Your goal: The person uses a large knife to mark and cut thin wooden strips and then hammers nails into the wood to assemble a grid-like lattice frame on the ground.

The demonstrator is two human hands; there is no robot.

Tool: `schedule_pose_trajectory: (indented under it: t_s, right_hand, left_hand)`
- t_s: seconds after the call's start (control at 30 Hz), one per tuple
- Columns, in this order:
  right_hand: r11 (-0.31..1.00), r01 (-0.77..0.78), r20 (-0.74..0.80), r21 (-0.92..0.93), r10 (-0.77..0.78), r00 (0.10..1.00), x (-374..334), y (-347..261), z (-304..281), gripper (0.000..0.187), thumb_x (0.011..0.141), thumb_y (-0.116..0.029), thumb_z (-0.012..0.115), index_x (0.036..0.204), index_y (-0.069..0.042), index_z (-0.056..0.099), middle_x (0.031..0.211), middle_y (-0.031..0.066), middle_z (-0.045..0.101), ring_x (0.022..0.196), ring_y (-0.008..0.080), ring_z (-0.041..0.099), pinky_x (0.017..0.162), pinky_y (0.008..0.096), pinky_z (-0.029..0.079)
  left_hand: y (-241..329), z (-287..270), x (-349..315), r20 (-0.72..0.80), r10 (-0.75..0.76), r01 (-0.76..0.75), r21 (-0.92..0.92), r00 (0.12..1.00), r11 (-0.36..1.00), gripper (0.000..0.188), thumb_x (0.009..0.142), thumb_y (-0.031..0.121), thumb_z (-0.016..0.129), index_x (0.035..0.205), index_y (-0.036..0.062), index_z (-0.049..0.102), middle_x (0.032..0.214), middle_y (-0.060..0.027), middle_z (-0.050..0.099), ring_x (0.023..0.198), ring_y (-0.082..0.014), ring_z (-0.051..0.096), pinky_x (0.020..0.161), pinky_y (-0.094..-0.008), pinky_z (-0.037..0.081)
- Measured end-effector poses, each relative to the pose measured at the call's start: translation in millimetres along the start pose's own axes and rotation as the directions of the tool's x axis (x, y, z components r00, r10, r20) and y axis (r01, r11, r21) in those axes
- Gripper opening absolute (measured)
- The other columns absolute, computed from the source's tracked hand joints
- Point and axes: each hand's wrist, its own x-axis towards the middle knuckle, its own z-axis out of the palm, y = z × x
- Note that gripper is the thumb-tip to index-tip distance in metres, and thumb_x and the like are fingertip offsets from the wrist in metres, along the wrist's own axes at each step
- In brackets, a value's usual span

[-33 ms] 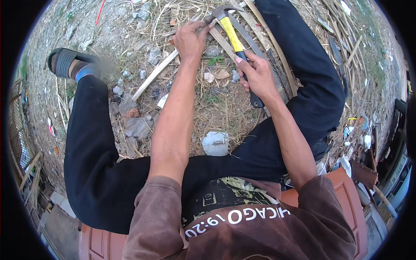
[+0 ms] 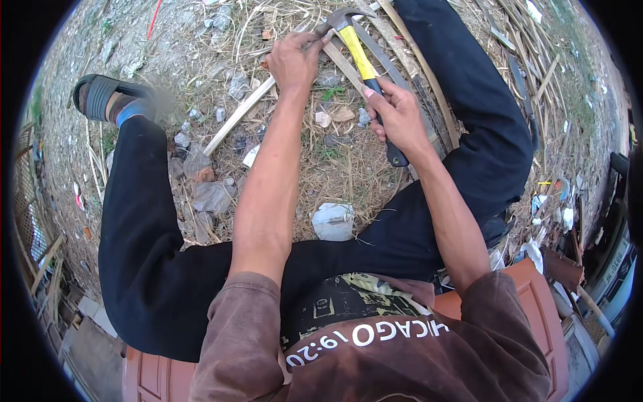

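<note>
My right hand (image 2: 396,115) is wrapped round the black grip of a claw hammer (image 2: 360,55) with a yellow band on its handle. The hammer's dark metal head points away from me, beside the fingers of my left hand (image 2: 295,61). That left hand is closed, thumb and fingers bent together next to the hammer head; what it pinches is too small or hidden to make out. A pale wooden strip (image 2: 240,116) runs from under the left hand toward me. A second flat strip (image 2: 344,65) lies between the two hands, partly behind the hammer.
Longer wooden slats (image 2: 429,74) lie by my right leg, and thin split strips (image 2: 529,33) are scattered at the far right. Stones, dry grass and a whitish block (image 2: 333,222) cover the ground between my legs. I sit on a reddish-brown panelled board (image 2: 532,295).
</note>
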Motion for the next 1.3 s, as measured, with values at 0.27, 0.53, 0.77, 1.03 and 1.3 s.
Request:
schedule_pose_trajectory:
  t_s: [0.27, 0.53, 0.77, 1.03, 1.3]
  right_hand:
    - [0.999, -0.025, -0.005, -0.041, 0.025, 1.000, -1.5, -4.7, -1.1, 0.018, 0.099, -0.019, 0.059, 0.105, -0.002, 0.062, 0.066, -0.0020, 0.052, 0.049, 0.0052, 0.047, 0.042, 0.0234, 0.039]
    - [0.905, 0.214, -0.076, -0.368, -0.258, 0.963, 0.9, 7.3, -5.1, 0.029, 0.096, -0.018, 0.062, 0.118, 0.002, 0.063, 0.070, 0.0101, 0.062, 0.054, 0.0160, 0.057, 0.052, 0.0310, 0.046]
    - [0.665, 0.434, -0.027, -0.607, -0.564, 0.825, -9.2, -6.6, 2.7, 0.032, 0.093, -0.015, 0.064, 0.118, 0.005, 0.062, 0.078, 0.0262, 0.066, 0.067, 0.0371, 0.068, 0.061, 0.0409, 0.051]
    - [0.605, 0.443, -0.013, -0.662, -0.600, 0.800, -5.6, -5.7, 9.7, 0.032, 0.091, -0.009, 0.065, 0.119, 0.006, 0.061, 0.079, 0.0261, 0.067, 0.068, 0.0380, 0.068, 0.061, 0.0422, 0.051]
    - [0.705, 0.367, -0.087, -0.607, -0.518, 0.851, -10.7, 4.0, 9.0, 0.029, 0.093, -0.010, 0.062, 0.120, 0.003, 0.061, 0.079, 0.0235, 0.067, 0.068, 0.0348, 0.069, 0.061, 0.0390, 0.051]
  left_hand:
    - [-1.3, 1.4, 1.8, 0.024, -0.009, 0.008, 0.046, 1.000, 0.999, 0.029, 0.079, 0.036, 0.080, 0.090, 0.0087, 0.079, 0.092, -0.0039, 0.073, 0.084, -0.0250, 0.068, 0.080, -0.0346, 0.049]
    - [-10.4, 7.8, -1.4, 0.016, 0.001, -0.001, 0.004, 1.000, 1.000, 0.024, 0.080, 0.039, 0.077, 0.091, 0.0172, 0.079, 0.101, -0.0003, 0.071, 0.097, -0.0255, 0.060, 0.086, -0.0414, 0.040]
    - [-5.1, 2.9, -2.8, -0.046, 0.089, -0.087, 0.038, 0.995, 0.995, 0.026, 0.079, 0.034, 0.079, 0.090, 0.0105, 0.079, 0.088, -0.0036, 0.071, 0.086, -0.0251, 0.067, 0.079, -0.0364, 0.049]
    - [-5.2, 2.4, 1.4, -0.044, 0.097, -0.095, 0.031, 0.994, 0.995, 0.023, 0.079, 0.032, 0.079, 0.089, 0.0105, 0.079, 0.091, -0.0038, 0.072, 0.089, -0.0241, 0.067, 0.079, -0.0354, 0.049]
    - [-6.8, 4.6, -3.4, -0.054, 0.103, -0.101, 0.053, 0.993, 0.994, 0.024, 0.079, 0.033, 0.080, 0.089, 0.0106, 0.079, 0.085, -0.0026, 0.071, 0.082, -0.0218, 0.067, 0.076, -0.0349, 0.050]
